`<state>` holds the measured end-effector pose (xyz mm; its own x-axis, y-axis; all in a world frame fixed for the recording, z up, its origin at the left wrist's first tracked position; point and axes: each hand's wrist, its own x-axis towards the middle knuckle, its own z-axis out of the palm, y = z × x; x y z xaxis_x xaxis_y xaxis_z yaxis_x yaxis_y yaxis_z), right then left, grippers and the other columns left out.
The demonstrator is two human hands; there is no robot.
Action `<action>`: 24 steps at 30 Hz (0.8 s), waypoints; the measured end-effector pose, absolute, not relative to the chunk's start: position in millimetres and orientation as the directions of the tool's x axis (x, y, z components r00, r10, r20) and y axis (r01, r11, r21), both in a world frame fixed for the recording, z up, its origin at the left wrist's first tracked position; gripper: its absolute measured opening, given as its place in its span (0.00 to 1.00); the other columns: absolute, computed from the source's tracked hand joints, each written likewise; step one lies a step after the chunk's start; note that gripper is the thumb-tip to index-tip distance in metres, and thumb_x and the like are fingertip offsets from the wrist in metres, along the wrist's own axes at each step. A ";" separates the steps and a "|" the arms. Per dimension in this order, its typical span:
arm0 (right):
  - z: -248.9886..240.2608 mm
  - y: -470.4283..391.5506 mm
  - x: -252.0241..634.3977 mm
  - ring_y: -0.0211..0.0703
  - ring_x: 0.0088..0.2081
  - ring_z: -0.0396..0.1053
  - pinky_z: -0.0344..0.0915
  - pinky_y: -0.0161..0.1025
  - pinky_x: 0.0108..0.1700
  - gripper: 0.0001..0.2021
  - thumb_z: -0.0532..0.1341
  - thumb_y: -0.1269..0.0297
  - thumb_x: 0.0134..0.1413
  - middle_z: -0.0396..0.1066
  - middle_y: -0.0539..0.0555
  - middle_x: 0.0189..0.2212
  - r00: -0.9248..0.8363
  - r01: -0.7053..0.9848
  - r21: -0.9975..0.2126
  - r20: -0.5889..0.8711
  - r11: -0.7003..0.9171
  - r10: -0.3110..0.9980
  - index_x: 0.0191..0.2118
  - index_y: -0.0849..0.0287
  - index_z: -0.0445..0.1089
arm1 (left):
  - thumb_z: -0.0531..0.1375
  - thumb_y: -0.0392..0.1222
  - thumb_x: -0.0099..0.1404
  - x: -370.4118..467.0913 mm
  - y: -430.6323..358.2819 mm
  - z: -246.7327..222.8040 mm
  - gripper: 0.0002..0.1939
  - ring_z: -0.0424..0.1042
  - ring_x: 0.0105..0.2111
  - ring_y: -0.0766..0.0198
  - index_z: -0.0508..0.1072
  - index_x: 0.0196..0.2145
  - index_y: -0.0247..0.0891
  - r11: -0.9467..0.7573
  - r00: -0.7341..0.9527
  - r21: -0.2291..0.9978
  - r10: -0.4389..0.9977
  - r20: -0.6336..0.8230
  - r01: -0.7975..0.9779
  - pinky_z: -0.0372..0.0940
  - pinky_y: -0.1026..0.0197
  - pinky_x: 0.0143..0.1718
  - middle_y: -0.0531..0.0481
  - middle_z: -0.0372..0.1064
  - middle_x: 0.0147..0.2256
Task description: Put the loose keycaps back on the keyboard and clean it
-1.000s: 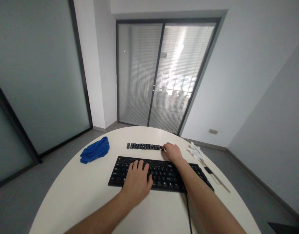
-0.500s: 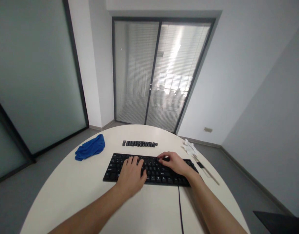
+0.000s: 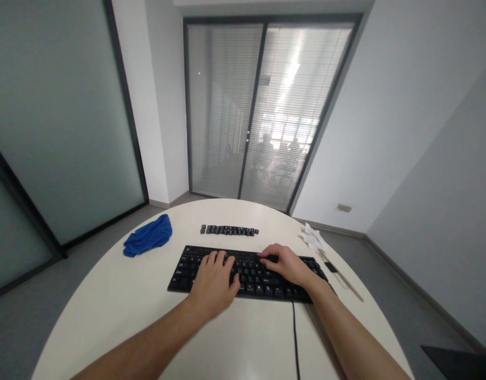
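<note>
A black keyboard (image 3: 250, 288) lies in front of me, its cable running toward the table's near edge. My left hand (image 3: 214, 279) rests over its left-middle keys, fingers spread and pointing away from me. Over the right-middle part, my right hand (image 3: 284, 265) bends thumb and index finger close together at the upper rows. Whatever is between those fingertips is too small to make out. Behind the keyboard sit several loose black keycaps (image 3: 230, 230), lined up in a strip.
On the round white table (image 3: 108, 311), a crumpled blue cloth (image 3: 148, 236) lies at the left. White crumpled tissue (image 3: 314, 237) and a thin brush-like tool with a pale handle (image 3: 349, 282) lie right of the keyboard. A dark object (image 3: 460, 361) stands at the lower right.
The view has shifted slightly. Both hands stay at nearly the same places on the keyboard; the right thumb and index finger have moved only a little.
</note>
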<state>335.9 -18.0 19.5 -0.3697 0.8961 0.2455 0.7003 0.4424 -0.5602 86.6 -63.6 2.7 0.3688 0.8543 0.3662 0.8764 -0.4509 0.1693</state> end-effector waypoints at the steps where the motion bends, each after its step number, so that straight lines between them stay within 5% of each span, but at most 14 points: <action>1: 20.9 -18.4 335.2 0.48 0.45 0.73 0.67 0.45 0.53 0.10 0.63 0.61 0.56 0.79 0.54 0.41 -0.388 0.698 -0.549 0.250 0.460 0.887 0.41 0.55 0.79 | 0.52 0.44 0.68 86.6 -63.5 2.8 0.15 0.65 0.50 0.48 0.71 0.49 0.39 -0.450 0.367 0.172 0.856 0.365 0.877 0.59 0.46 0.54 0.41 0.68 0.48; 9: 28.9 -25.6 329.5 0.48 0.44 0.76 0.67 0.42 0.50 0.10 0.61 0.63 0.58 0.80 0.52 0.40 -0.399 0.792 -0.415 0.202 0.447 0.894 0.41 0.53 0.80 | 0.52 0.45 0.69 86.4 -63.5 3.6 0.16 0.65 0.51 0.47 0.72 0.49 0.39 -0.452 0.371 0.178 0.859 0.353 0.874 0.59 0.44 0.55 0.40 0.68 0.49; 14: 44.5 -42.0 322.2 0.51 0.51 0.72 0.64 0.44 0.56 0.14 0.62 0.59 0.57 0.77 0.55 0.49 -0.437 0.833 -0.305 0.149 0.462 0.887 0.46 0.54 0.78 | 0.50 0.48 0.71 89.2 -65.7 -5.3 0.20 0.63 0.56 0.45 0.70 0.53 0.37 -0.435 0.353 0.169 0.860 0.370 0.884 0.53 0.39 0.61 0.38 0.67 0.54; 20: 41.8 -58.7 309.9 0.65 0.60 0.64 0.59 0.55 0.62 0.45 0.74 0.44 0.33 0.66 0.66 0.60 -0.451 0.860 -0.249 0.036 0.446 0.892 0.59 0.61 0.69 | 0.49 0.52 0.72 91.8 -65.6 -14.9 0.27 0.56 0.64 0.41 0.64 0.62 0.35 -0.427 0.349 0.164 0.865 0.362 0.889 0.47 0.35 0.65 0.36 0.58 0.65; 24: 32.8 -59.7 305.0 0.67 0.61 0.62 0.59 0.57 0.61 0.47 0.77 0.50 0.30 0.65 0.70 0.60 -0.424 0.882 -0.215 0.025 0.419 0.905 0.59 0.63 0.66 | 0.49 0.52 0.73 90.7 -64.9 -15.3 0.28 0.51 0.67 0.40 0.62 0.65 0.38 -0.438 0.363 0.162 0.862 0.353 0.884 0.47 0.34 0.65 0.38 0.53 0.68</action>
